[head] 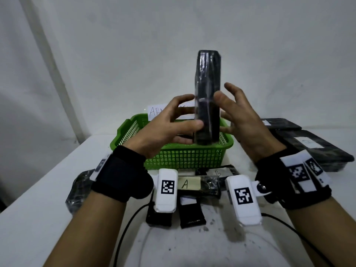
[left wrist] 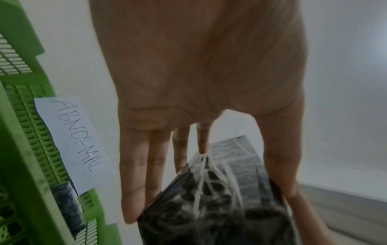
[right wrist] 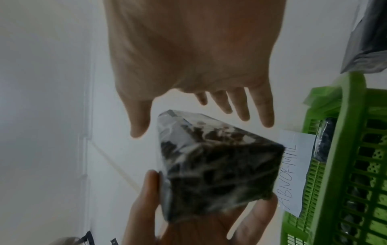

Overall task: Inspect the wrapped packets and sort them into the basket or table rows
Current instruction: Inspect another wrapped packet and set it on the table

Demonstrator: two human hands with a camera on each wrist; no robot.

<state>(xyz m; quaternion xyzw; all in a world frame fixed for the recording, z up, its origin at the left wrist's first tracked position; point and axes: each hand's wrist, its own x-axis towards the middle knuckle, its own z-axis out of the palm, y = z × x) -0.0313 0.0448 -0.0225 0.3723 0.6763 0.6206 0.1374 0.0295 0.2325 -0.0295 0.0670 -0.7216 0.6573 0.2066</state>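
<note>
A long black packet (head: 209, 83) in clear wrap stands upright in the air above the green mesh basket (head: 183, 157). My left hand (head: 181, 120) grips its lower end, thumb on the near face and fingers behind. The left wrist view shows those fingers (left wrist: 146, 174) along the packet (left wrist: 220, 199). My right hand (head: 237, 112) hovers beside the packet's right edge with fingers spread. In the right wrist view its fingers (right wrist: 240, 106) are straight and clear of the packet (right wrist: 215, 165). A paper label reading ABNORMAL (left wrist: 75, 140) hangs on the basket's far rim.
A dark packet (right wrist: 326, 137) lies inside the basket. Small black packets (head: 191, 214) and a note marked A (head: 187, 183) lie on the white table in front of it. Larger black packets (head: 316, 149) are stacked at right. Crumpled black wrap (head: 77, 189) lies at left, cables (head: 127, 224) near me.
</note>
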